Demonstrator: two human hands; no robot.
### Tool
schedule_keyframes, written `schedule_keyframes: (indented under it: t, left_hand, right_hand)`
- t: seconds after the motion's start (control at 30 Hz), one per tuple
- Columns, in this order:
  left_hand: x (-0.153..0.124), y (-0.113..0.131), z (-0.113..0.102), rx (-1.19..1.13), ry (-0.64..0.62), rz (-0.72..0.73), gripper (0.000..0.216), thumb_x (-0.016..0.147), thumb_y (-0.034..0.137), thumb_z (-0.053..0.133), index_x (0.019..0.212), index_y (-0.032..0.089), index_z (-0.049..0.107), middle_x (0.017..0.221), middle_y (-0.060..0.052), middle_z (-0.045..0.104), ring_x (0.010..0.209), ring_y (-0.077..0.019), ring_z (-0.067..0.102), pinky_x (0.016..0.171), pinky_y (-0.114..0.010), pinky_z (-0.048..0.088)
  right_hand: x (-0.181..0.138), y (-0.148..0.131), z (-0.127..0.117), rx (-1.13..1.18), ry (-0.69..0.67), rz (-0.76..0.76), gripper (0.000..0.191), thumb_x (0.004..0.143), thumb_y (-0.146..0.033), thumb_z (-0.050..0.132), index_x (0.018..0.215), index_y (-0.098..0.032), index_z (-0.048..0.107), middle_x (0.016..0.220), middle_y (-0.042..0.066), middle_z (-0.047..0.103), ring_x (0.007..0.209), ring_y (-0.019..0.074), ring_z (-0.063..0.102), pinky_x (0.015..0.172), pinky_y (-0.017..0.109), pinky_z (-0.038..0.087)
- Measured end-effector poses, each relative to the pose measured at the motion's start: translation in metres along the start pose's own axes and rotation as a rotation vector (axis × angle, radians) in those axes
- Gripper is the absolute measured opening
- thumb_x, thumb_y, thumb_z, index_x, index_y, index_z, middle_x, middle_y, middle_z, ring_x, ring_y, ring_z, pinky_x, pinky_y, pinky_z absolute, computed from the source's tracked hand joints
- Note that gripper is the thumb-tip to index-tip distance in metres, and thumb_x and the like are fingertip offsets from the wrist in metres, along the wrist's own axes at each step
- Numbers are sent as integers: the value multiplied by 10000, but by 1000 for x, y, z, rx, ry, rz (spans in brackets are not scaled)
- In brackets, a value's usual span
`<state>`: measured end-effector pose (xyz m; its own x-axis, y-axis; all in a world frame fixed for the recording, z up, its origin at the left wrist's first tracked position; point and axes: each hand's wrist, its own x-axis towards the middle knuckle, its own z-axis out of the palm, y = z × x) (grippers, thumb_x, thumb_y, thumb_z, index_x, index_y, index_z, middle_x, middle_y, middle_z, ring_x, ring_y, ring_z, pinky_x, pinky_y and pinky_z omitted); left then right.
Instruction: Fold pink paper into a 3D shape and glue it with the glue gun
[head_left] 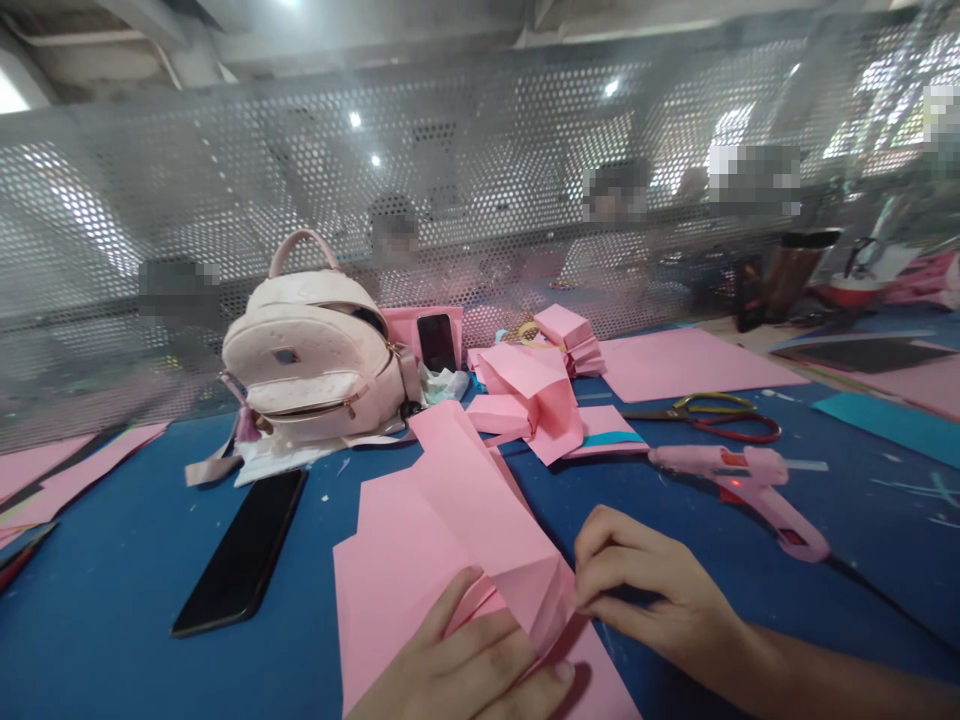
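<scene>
A large pink paper sheet [442, 520], partly folded into pleats, lies on the blue table [135, 560] in front of me. My left hand [465, 670] rests on its near part, fingers curled over a fold and pressing it down. My right hand [652, 590] pinches the folded right edge of the same sheet between thumb and fingers. Both hands meet at the creased corner near the bottom centre.
A black phone [244, 550] lies left of the sheet, a pink backpack [315, 360] behind it. Folded pink paper pieces [532, 395], scissors [712, 415] and a pink glue gun [750, 485] lie to the right. A perforated metal screen [480, 180] closes the table's far side; people sit beyond it.
</scene>
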<state>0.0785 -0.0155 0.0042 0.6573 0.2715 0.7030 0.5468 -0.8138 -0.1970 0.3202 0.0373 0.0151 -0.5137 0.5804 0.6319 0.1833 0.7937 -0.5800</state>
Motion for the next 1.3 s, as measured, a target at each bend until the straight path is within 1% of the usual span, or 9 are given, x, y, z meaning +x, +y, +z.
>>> schedule_keyframes:
  t: [0.13,0.23,0.43,0.67,0.77,0.9,1.03,1.13,1.3]
  left_hand:
    - [1,-1,-1,-22,-1,-3,344,1075,180,391,1089,246,728,849,63,722,857,-71,623,1252,-383,135]
    - [3,-2,-1,-14,11,-2,347,1071,171,394,1066,246,733,835,65,708,837,-67,618,1254,-373,132]
    - [3,-1,1,-15,-1,-3,360,1072,164,388,1084,250,737,799,70,676,809,-60,617,1254,-373,105]
    - [-1,0,2,-40,-30,-16,321,1071,190,412,1143,249,720,843,70,704,835,-66,615,1253,-378,97]
    - [-3,0,2,-59,-25,-26,335,1078,199,390,1142,240,717,849,61,711,856,-70,620,1252,-372,108]
    - [-6,0,5,-56,6,-31,340,1079,198,379,1136,229,712,863,49,713,888,-82,626,1247,-381,141]
    - [-2,-2,2,-58,21,-28,351,1080,180,365,1100,218,713,871,51,714,870,-74,626,1249,-374,141]
    - [4,-5,-3,-46,4,3,376,1081,163,339,1095,215,711,865,55,723,850,-70,627,1252,-375,131]
    - [8,-8,-8,-31,-36,30,385,1083,173,325,1126,209,706,889,44,732,900,-80,639,1251,-396,139]
  right_hand:
    - [-2,-1,0,6,-7,0,159,959,-224,639,825,-219,726,786,17,613,716,120,619,680,196,524]
    - [-2,-1,0,12,-9,8,144,955,-219,646,833,-219,721,796,15,612,726,118,617,687,194,518]
    - [0,1,0,9,-6,-2,169,971,-242,630,825,-214,712,784,9,605,725,111,611,687,180,509]
    - [-2,3,0,17,-22,10,139,960,-217,646,838,-216,712,796,7,606,739,107,609,698,174,501]
    - [-2,2,0,15,-24,9,146,964,-220,639,835,-216,710,801,11,606,747,110,609,699,177,499]
    - [-1,3,1,21,-23,9,148,970,-243,635,847,-218,712,796,12,603,738,111,607,690,181,497]
    - [-1,3,0,27,-27,16,166,975,-288,636,843,-221,712,794,11,605,735,110,607,689,184,495]
    - [-2,3,0,34,-23,40,211,988,-343,614,844,-219,705,796,11,608,745,113,606,699,191,493]
    - [-3,5,1,49,-20,58,238,995,-375,598,848,-215,696,804,11,608,752,113,604,705,195,493]
